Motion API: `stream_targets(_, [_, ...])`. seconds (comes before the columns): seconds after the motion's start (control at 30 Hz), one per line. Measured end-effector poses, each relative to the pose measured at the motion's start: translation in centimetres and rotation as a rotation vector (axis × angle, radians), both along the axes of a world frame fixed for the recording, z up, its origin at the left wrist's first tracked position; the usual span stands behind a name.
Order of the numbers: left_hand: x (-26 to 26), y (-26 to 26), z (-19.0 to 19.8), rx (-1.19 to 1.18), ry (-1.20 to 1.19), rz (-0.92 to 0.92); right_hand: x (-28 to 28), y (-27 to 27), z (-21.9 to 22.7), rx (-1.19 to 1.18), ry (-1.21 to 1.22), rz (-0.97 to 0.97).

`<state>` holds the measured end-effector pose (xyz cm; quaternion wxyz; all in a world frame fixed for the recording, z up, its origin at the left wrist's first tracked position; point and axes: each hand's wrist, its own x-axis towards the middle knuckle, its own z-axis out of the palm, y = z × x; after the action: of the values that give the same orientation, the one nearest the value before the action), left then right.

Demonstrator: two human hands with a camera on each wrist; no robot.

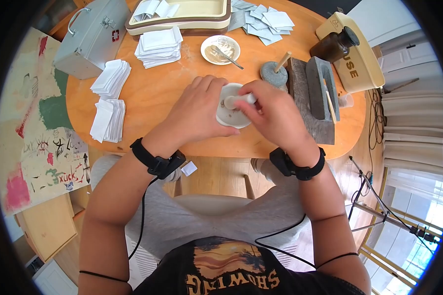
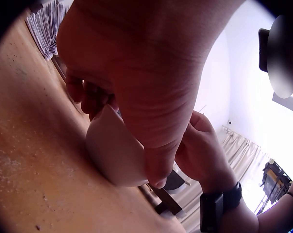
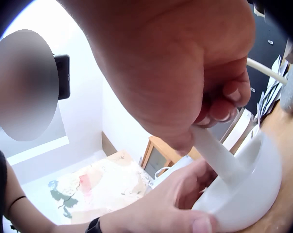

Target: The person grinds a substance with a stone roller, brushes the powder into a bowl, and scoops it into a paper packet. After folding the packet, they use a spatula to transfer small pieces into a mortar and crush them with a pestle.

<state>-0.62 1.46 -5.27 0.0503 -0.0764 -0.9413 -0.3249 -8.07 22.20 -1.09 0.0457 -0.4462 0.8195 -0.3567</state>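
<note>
A white mortar [image 1: 227, 117] stands near the table's front edge, with a few small brown bits inside. The left hand [image 1: 198, 109] grips its left side, thumb along the near rim; in the left wrist view that hand [image 2: 136, 82] wraps over the mortar [image 2: 115, 150]. In the right hand [image 1: 273, 108] is a white pestle [image 1: 246, 100], its head down inside the mortar. The right wrist view shows the right hand's [image 3: 185, 73] fingers curled round the pestle [image 3: 219, 158], which leans into the mortar [image 3: 253, 194].
Behind the mortar is a bowl [image 1: 206, 54] with a spoon. White packet stacks [image 1: 158, 46] and a metal box [image 1: 91, 42] lie left. On the right are a round stone [image 1: 273, 74] with a stick, a stone trough [image 1: 320, 93], a brown jar [image 1: 330, 46] and a cream bin [image 1: 362, 69].
</note>
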Motion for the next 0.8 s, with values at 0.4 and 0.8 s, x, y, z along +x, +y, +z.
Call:
stream_targets(0.4, [0.1,0.0,0.3,0.002,-0.005,0.002,-1.0,0.5,0.8,0.022,-0.066,-0.134])
stream_targets(0.8, [0.0,0.0,0.0,0.006,0.009,0.0,-0.5,0.0,0.3,-0.049,-0.029,-0.013])
